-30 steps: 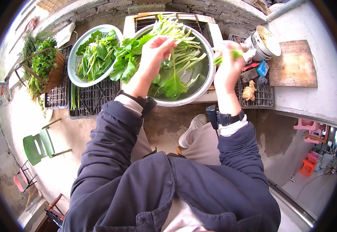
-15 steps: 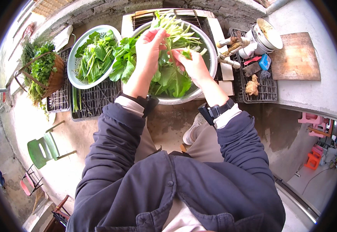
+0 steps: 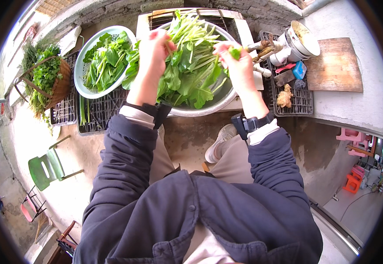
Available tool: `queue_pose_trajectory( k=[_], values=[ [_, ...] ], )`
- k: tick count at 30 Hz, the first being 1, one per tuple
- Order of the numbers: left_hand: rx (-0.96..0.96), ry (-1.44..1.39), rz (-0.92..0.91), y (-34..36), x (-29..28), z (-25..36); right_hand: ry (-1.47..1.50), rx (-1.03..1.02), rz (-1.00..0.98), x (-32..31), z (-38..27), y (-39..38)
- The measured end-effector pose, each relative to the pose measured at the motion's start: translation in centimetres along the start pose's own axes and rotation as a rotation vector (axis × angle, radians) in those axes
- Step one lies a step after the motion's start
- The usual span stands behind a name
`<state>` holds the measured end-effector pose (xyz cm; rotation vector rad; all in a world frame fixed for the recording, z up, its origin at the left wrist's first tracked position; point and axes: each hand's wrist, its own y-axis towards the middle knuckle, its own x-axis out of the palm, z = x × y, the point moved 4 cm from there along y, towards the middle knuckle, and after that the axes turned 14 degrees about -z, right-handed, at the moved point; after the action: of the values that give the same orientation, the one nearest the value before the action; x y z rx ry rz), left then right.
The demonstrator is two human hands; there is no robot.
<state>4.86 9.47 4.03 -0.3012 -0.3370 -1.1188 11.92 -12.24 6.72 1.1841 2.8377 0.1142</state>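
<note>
Many leafy greens [image 3: 187, 77] piled in a metal basin [image 3: 196, 113], with more in the pale colander [image 3: 78, 66] just left of that basin. Best done, by the look of it, with a light pinch near the stems [image 3: 198, 34], only a few leaves at a time, to spare tender blades. Left hand [image 3: 152, 49] above the basin's left side, with fingers curled, their grip too small to make out. Right hand [image 3: 240, 66] above the basin's right rim, with fingers turned inward and clamped on a small green leaf scrap [image 3: 235, 53]. Both forearms [image 3: 254, 104] angled up from the basin's near side.
</note>
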Motion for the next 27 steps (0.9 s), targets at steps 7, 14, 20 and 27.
queue_pose_trajectory(
  k=[7, 14, 20, 27],
  values=[
    [-0.167, 0.502, -0.685, -3.1, 7.2, -3.3, 0.174, -0.001, 0.175, -2.0, -0.6, 1.3],
    [-0.281, 0.542, -0.613, -2.7, 6.9, -3.7, 0.073, 0.187, -0.021, -1.6, 0.7, 1.1],
    [-0.278, 0.426, -0.664, -3.1, 7.6, -4.1, 0.259, 0.172, -0.036, -1.2, 1.0, 0.7],
    [-0.118, -0.272, -0.531, -2.4, 7.1, -4.2, 0.956, -0.02, 0.105, -1.3, 0.1, 0.9]
  ],
)
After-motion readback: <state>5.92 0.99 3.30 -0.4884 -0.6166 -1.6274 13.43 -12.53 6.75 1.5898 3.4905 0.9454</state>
